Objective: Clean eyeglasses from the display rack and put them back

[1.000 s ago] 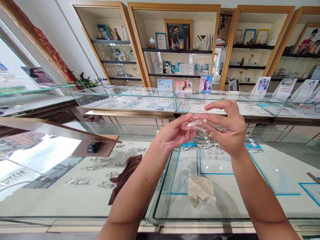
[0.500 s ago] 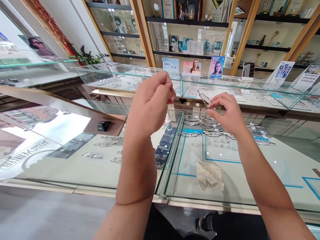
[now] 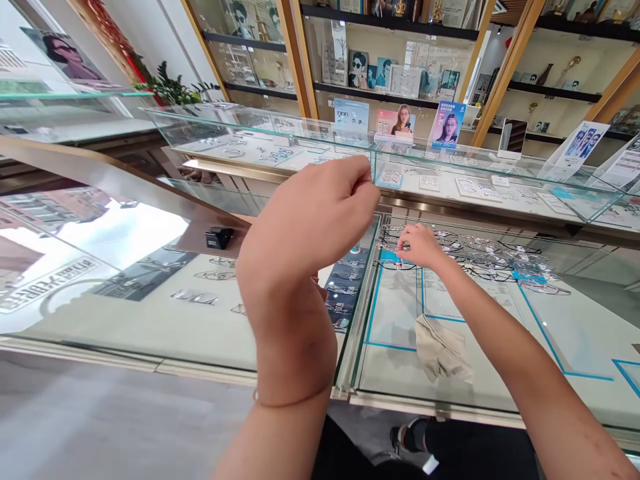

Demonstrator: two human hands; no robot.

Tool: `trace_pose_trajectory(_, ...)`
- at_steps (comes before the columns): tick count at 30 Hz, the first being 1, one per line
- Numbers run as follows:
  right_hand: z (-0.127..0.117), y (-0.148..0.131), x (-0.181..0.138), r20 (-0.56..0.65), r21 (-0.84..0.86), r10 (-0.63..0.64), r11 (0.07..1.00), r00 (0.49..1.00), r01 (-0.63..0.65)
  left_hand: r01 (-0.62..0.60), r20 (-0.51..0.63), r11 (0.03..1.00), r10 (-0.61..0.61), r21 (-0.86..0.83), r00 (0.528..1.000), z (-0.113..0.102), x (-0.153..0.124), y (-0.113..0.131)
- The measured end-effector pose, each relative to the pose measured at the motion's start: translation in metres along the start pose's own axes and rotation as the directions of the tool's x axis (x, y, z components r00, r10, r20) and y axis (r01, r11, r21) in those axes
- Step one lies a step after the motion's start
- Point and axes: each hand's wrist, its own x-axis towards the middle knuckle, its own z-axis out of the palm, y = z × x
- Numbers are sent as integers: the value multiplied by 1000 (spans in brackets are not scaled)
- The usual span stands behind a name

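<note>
My left hand (image 3: 315, 217) is raised in front of me above the glass counters, wrist bent and fingers curled inward. Whatever it may hold is hidden behind the hand. My right hand (image 3: 420, 247) reaches to the far part of the right counter, its fingers pinched on a pair of eyeglasses (image 3: 391, 245) at the left end of the rows. Several other eyeglasses (image 3: 480, 257) lie in rows to its right. Nearer to me, a crumpled beige cloth (image 3: 443, 350) rests on the glass top.
A large tilted mirror (image 3: 125, 227) stands on the left counter, with a small black box (image 3: 219, 237) by it. Behind runs another glass showcase (image 3: 280, 137) with upright advertising cards (image 3: 447, 125). A glass edge (image 3: 357, 313) divides the two near counters.
My right hand has moved down and away from me, bringing the eyeglasses from the air to the rows. My left hand has shifted right and its wrist bends more. The view has turned slightly.
</note>
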Motion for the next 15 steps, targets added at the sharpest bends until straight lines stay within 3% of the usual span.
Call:
trace_pose_trajectory(8, 6, -3, 27, 164, -194, 11, 981, 986, 22, 1, 13, 999, -1, 49, 1000, -3, -1, 6)
trace_pose_trajectory(15, 14, -3, 28, 190, -205, 22, 979, 982, 17, -9, -1, 999, 9, 54, 1000, -5, 1, 6)
